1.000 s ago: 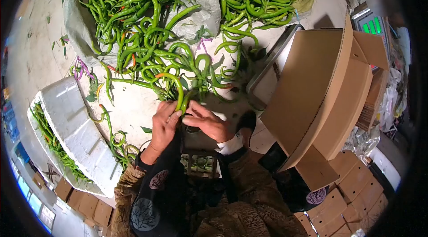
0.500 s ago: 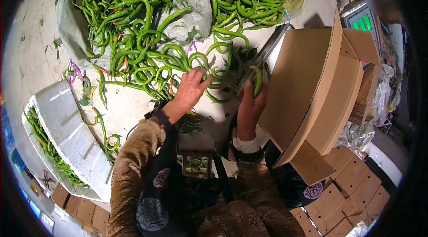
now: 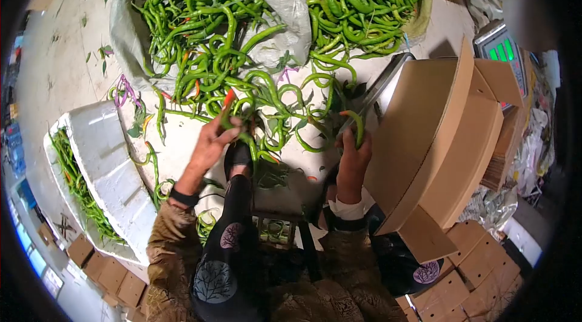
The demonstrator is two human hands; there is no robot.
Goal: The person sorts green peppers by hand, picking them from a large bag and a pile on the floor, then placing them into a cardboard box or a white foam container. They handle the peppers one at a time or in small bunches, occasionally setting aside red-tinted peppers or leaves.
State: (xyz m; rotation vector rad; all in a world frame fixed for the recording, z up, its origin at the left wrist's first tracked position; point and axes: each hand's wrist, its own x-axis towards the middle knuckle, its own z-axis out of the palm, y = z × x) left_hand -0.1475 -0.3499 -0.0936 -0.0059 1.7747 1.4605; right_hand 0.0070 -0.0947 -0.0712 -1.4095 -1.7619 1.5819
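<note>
My left hand (image 3: 209, 147) is closed on a chili pepper with a red end (image 3: 229, 100), a little blurred, above the near edge of the loose peppers. My right hand (image 3: 353, 161) grips a curved green chili pepper with an orange tip (image 3: 359, 125), beside the open cardboard box (image 3: 412, 103). Between and beyond my hands, long green chili peppers (image 3: 270, 94) lie scattered on the pale floor. They run back to a large heap (image 3: 200, 19) spilling out of a white woven sack (image 3: 288, 6).
On the left stands a white foam box (image 3: 109, 158) holding thin peppers. Behind the cardboard box is a scale with a green lit display (image 3: 502, 50). Flat brown cartons (image 3: 479, 255) lie at the lower right. My shoe (image 3: 238, 157) rests among the near peppers.
My left hand has drawn back leftward from the loose peppers and now has a red-ended one in it. My right hand keeps its green pepper. The whole view has shifted slightly.
</note>
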